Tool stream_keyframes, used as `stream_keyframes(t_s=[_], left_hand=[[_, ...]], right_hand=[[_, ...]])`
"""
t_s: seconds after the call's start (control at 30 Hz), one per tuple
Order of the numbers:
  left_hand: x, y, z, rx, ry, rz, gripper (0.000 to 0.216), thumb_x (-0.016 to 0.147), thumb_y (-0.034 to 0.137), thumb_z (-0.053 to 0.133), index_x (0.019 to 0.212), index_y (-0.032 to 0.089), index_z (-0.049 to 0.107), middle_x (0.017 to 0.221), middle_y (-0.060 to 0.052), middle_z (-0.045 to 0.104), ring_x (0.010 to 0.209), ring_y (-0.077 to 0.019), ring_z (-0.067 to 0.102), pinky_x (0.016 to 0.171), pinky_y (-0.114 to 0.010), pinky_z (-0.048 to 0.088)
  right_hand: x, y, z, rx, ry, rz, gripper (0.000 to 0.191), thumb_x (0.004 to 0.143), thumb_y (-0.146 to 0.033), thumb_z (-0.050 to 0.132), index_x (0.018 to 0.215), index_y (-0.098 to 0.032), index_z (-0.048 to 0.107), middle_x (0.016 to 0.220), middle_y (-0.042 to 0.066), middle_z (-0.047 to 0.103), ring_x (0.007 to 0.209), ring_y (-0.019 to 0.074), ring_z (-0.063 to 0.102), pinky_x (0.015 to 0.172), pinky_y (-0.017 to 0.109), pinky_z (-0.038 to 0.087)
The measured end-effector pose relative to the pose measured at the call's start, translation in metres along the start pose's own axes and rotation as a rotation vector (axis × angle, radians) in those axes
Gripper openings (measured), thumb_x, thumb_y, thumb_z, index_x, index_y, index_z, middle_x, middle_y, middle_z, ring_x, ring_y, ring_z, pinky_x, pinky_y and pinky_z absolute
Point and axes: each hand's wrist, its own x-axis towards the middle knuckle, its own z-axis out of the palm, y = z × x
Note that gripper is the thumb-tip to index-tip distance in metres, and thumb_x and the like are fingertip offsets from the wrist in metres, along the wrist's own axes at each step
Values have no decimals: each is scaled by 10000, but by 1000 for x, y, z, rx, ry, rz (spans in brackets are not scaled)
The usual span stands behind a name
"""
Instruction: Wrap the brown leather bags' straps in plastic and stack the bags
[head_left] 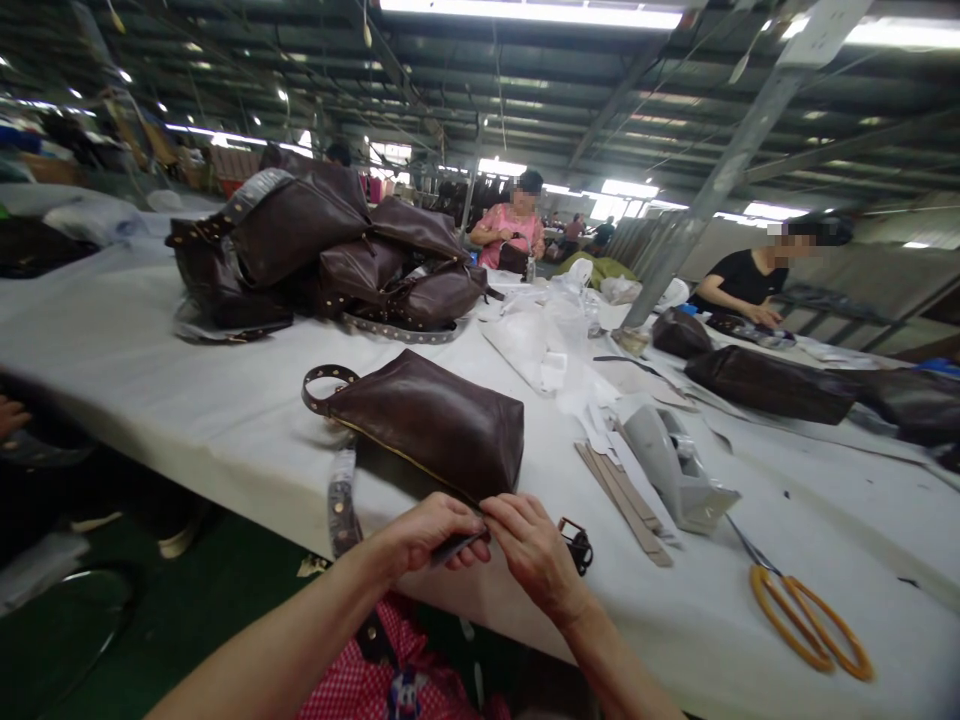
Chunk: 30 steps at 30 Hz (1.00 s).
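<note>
Close together at the table's front edge, my left hand (442, 530) and my right hand (529, 545) both pinch a dark leather strap, of which little shows between the fingers. Just beyond them lies a dark brown leather bag (442, 415) with a gold zipper and a riveted loop handle (328, 385) at its left end. A studded strap section (344, 505), partly in clear plastic, hangs over the edge to the left. Beside my right hand is a dark buckle (576, 547). Whether the fingertips touch the bag's corner is hidden.
Brown bags (300, 235) are heaped at the back left. To the right lie cardboard strips (622, 500), a grey tape dispenser (675, 470) and orange-handled scissors (810, 620). A metal post (712, 185) rises behind. Two people work across the table; another person's hand (11, 415) shows at left.
</note>
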Motion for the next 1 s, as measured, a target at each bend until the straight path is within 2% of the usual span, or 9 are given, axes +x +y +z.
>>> stream_keyframes(t_s=[0.2,0.33,0.4,0.47,0.53,0.63,0.73,0.83,1.0], left_hand=[[22,3,-1,-57,7,-71,232,521,325,644,589,103,638,548,-17,593,438,-68,455,432,-208,281],[25,-3,13,-68,97,80,228,580,343,634,635,121,630,576,-13,610,446,-74,475,447,-212,303],[24,-6,20,-60,142,158,239,615,364,639,638,127,619,576,-9,610,447,-70,469,451,-209,307],[24,-9,25,-62,182,182,267,624,392,651,652,128,616,587,-10,615,455,-69,471,443,-202,300],[26,-12,27,-86,214,167,300,608,419,671,677,131,617,597,-9,620,460,-70,476,428,-195,290],[29,-17,26,-128,228,143,348,574,448,692,707,135,622,597,-6,625,462,-74,483,417,-187,294],[29,-18,25,-142,221,148,385,546,475,712,710,138,627,590,-6,628,468,-80,489,420,-186,315],[29,-18,24,-133,229,145,422,524,514,736,698,142,637,585,-6,625,481,-91,493,422,-188,323],[33,-19,20,-119,214,141,474,497,557,765,711,145,671,596,-17,632,514,-112,506,436,-196,344]], right_hand=[[3,20,9,34,-35,48,232,941,-131,440,994,-145,665,1025,105,707,916,221,619,784,376,527],[2,21,-4,97,-110,83,319,915,-87,418,1162,-145,611,1181,124,668,1062,221,609,871,374,543],[-4,18,-19,101,-163,158,395,888,-68,419,1234,-174,578,1283,123,611,1155,221,573,928,376,530],[-17,17,-37,73,-141,293,425,877,-82,438,1260,-213,566,1315,115,586,1185,220,562,955,381,520],[-37,24,-60,11,-34,465,385,884,-128,464,1234,-229,588,1277,112,608,1156,223,585,961,390,516],[-71,48,-101,-117,150,734,267,880,-242,502,1093,-201,657,1142,114,666,1064,238,627,940,408,512],[-97,79,-144,-227,247,1073,314,832,-365,508,1008,-166,676,1035,118,696,903,233,652,843,385,527],[-109,106,-173,-269,214,1357,384,776,-406,481,975,-151,688,975,112,724,825,228,654,794,357,517],[-115,140,-177,-289,80,1484,332,775,-350,464,883,-166,718,844,66,746,808,214,667,760,302,486]])
